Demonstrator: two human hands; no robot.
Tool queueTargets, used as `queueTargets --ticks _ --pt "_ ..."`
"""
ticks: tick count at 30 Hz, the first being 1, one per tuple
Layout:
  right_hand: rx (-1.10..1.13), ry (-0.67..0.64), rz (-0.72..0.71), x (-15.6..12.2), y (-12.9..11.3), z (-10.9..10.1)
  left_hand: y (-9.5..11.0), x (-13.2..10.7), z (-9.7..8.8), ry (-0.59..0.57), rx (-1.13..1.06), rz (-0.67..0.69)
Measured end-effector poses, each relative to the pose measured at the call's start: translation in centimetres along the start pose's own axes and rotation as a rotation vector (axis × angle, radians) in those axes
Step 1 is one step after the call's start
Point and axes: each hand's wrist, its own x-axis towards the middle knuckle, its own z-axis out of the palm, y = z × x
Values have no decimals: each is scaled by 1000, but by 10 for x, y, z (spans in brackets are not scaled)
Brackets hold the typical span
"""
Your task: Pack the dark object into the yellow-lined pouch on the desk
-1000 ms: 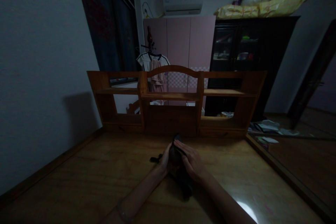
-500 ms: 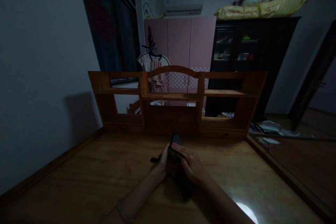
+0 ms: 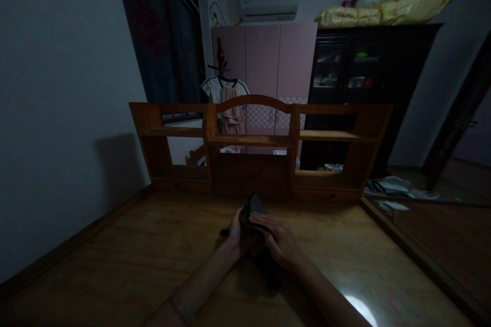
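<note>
Both hands are at a dark, soft-looking fabric item (image 3: 256, 205), its pointed top rising between them over the wooden surface. My left hand (image 3: 237, 235) grips its left side, thumb side up, with the fingertips hidden behind it. Across its near right side lies my right hand (image 3: 278, 237), fingers pressed together along a folded edge. Darker loose parts of it hang below the hands, and a short black end sticks out left of my left wrist. The dim light hides what kind of thing it is.
A wooden shelf unit (image 3: 251, 141) with open compartments stands at the far end of the wooden surface (image 3: 172, 250). A wall (image 3: 69, 112) borders the left, and a raised wooden rim (image 3: 414, 260) runs along the right. Beyond are a pink wardrobe (image 3: 263, 61) and a dark cabinet (image 3: 399, 71).
The item's top has tipped slightly left and shows more of its grey face. My left hand has shifted a little left; my right hand stays nearly in place.
</note>
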Motion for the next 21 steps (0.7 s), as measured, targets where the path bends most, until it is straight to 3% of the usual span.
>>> queueTargets --ticks 6,21 --pt "13 56 -19 -1 8 0 1 2 0 28 7 39" --pt "21 123 26 -7 22 -4 5 -1 -7 31 172 -56"
